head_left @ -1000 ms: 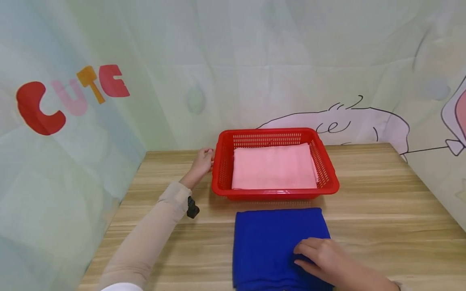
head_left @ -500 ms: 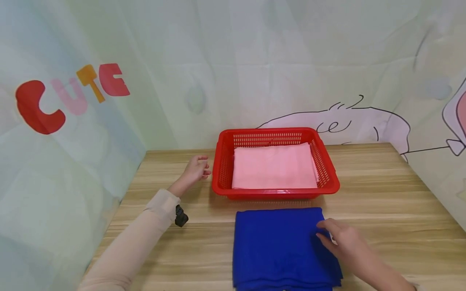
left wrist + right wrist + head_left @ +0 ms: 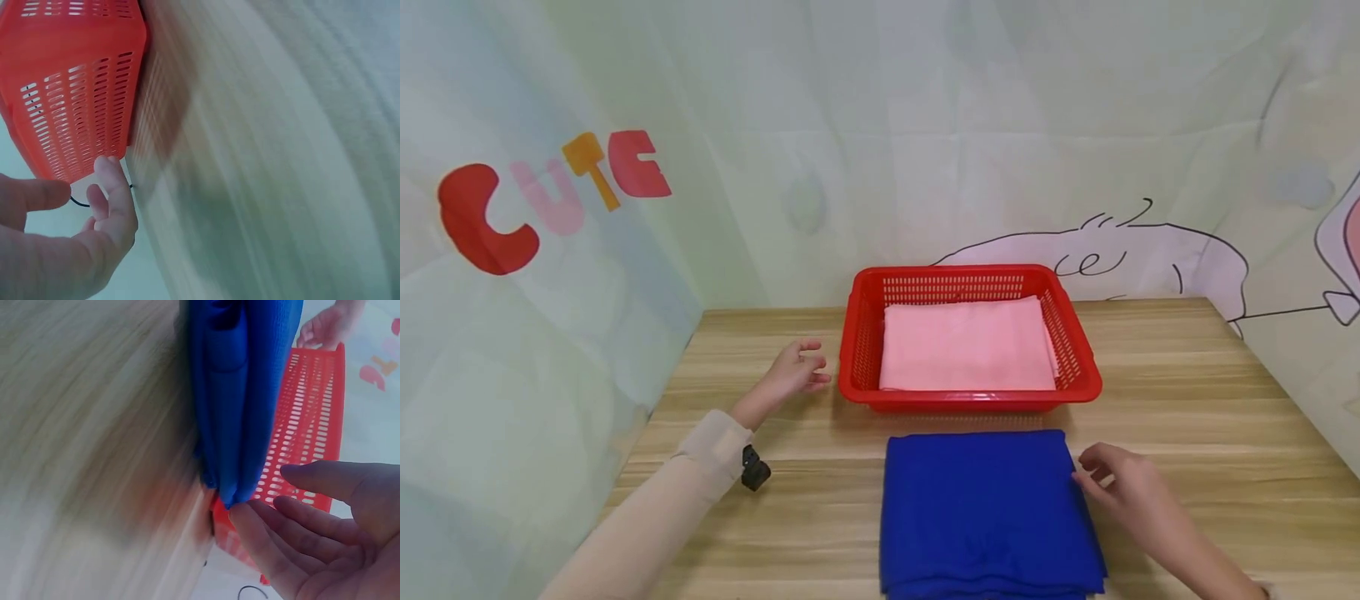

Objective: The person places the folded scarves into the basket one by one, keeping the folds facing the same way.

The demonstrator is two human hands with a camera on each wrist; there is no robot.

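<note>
A folded blue cloth (image 3: 985,508) lies on the table in front of a red plastic basket (image 3: 970,398). Inside the basket is a folded pink cloth (image 3: 966,346). My left hand (image 3: 790,371) hovers left of the basket, fingers loosely bent and apart from it, holding nothing. By the blue cloth's far right corner is my right hand (image 3: 1131,483), its thumb and fingers spread with a gap between them. In the right wrist view the fingertips (image 3: 240,519) come close to the stacked folds of the blue cloth; whether they touch it I cannot tell.
The wood-grain table (image 3: 1210,400) reaches back to a printed cloth backdrop (image 3: 955,150) with coloured letters and a line drawing. A dark device (image 3: 755,468) sits on the left wrist.
My left hand has moved away from the basket's left side, toward me. My right hand has slid from atop the blue cloth to its right edge. Basket and pink cloth stay put.
</note>
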